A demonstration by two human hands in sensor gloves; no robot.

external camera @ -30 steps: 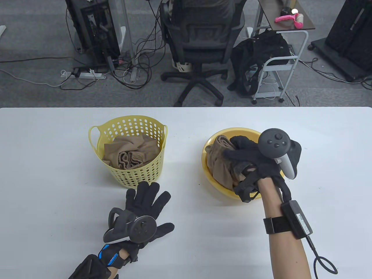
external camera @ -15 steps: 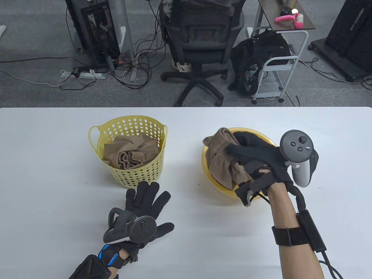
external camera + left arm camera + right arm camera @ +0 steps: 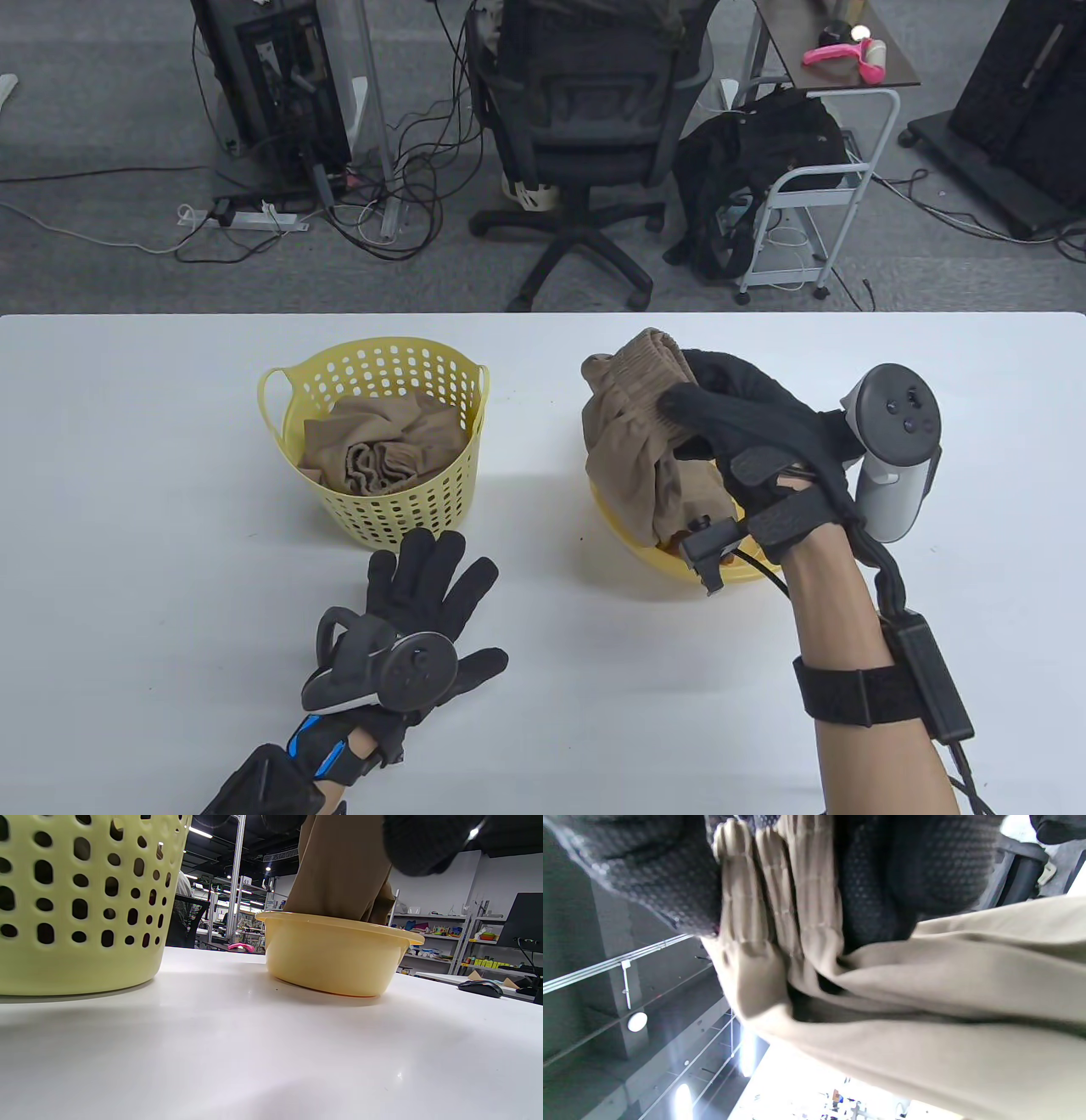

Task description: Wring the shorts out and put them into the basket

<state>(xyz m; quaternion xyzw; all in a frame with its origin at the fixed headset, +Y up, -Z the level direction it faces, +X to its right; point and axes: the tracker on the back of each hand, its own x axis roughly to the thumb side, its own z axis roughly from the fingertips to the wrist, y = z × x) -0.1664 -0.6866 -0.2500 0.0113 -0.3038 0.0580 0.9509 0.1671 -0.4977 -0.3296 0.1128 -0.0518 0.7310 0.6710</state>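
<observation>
Tan shorts [image 3: 632,441] higher above basin [image 3: 624,535] than before.

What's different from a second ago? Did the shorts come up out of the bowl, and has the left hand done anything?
The right hand, gripping the shorts by the waistband, has lifted them; their lower end hangs in the yellow bowl, as the left wrist view shows. The hand has rolled, palm towards the person. The left hand stayed flat on the table; the basket and the cloth in it did not move.

Bright, even overhead light; the white tabletop [image 3: 127,509] shows soft shadows and mild glare — the right wrist view is motion-blurred, with blown-out ceiling lamps.
</observation>
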